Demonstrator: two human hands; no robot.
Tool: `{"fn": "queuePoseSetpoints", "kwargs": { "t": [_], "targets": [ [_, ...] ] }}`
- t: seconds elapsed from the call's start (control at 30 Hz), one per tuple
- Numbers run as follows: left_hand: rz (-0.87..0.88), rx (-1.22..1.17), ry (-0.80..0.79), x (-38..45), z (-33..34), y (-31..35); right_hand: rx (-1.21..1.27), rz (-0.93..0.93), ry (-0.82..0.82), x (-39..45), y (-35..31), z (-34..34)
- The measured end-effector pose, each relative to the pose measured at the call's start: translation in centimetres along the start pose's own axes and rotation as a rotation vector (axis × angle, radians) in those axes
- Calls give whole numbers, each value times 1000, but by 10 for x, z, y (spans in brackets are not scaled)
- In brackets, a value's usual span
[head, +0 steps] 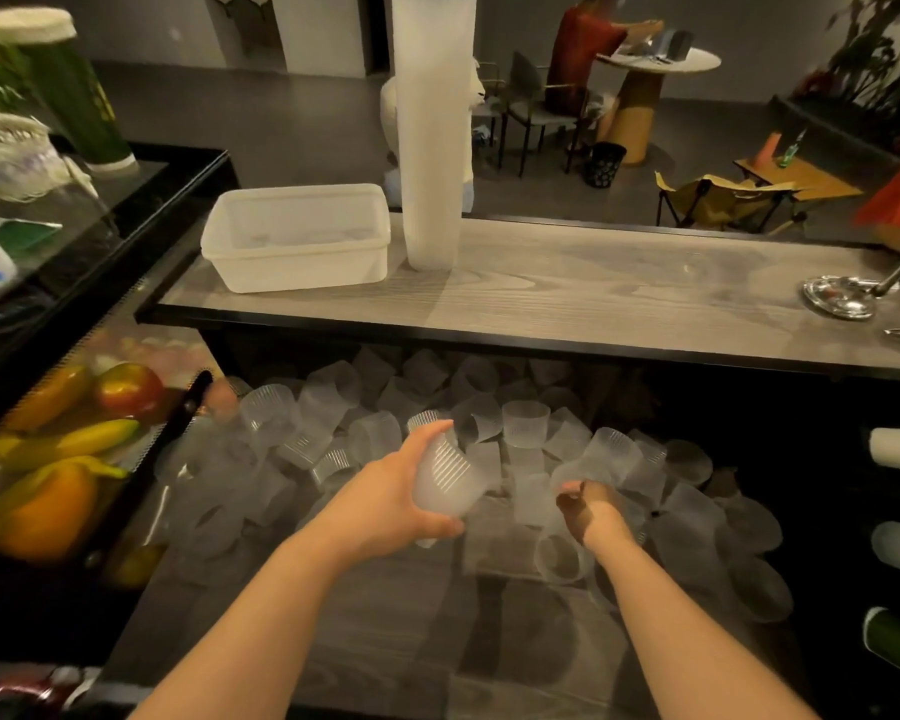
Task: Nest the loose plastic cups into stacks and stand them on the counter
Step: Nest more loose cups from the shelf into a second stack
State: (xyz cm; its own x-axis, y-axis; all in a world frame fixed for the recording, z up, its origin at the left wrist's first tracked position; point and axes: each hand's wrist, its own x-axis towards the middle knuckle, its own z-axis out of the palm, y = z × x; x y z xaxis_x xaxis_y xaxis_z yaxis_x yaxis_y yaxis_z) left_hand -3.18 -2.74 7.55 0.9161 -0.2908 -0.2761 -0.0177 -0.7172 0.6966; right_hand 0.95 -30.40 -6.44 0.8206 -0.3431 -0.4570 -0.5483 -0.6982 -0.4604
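Left hand [406, 504]: fingers wrapped round a short stack of cups [445, 478], held tilted above the lower desk [365, 615].
Right hand [591, 511]: fingers curled on a single cup [575, 472] at the edge of the pile; hold partly blurred.
Loose cups [489, 423]: dozens lying scattered across the lower desk, most on their sides.
Upper desk [619, 298]: one tall stack [434, 127] stands just beside a white tub [297, 241].
Progress: early to middling by my reckoning; most of the pile is left to nest.

Your upper wooden counter [593, 298] carries a white plastic tub [297, 239], a tall cup stack [432, 127] just beside it and a metal stand base [840, 296] (far right), while loose cups [526, 423] litter the lower shelf [385, 641].
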Motion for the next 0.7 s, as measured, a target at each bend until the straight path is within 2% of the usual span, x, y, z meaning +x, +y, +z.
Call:
{"fn": "queuePoseSetpoints", "kwargs": {
  "t": [0.13, 0.33, 0.47, 0.7],
  "targets": [
    [-7, 18, -4, 3, 2, 0, 72, -165, 151, -29, -5, -24],
    [25, 42, -48, 8, 13, 7, 516, -273, 350, -77, -16, -49],
    [59, 22, -102, 11, 26, 17, 911, -381, 194, -110, -32, -65],
    [154, -52, -124, 14, 37, 33, 864, -482, 157, -137, -35, -74]
  ]
}}
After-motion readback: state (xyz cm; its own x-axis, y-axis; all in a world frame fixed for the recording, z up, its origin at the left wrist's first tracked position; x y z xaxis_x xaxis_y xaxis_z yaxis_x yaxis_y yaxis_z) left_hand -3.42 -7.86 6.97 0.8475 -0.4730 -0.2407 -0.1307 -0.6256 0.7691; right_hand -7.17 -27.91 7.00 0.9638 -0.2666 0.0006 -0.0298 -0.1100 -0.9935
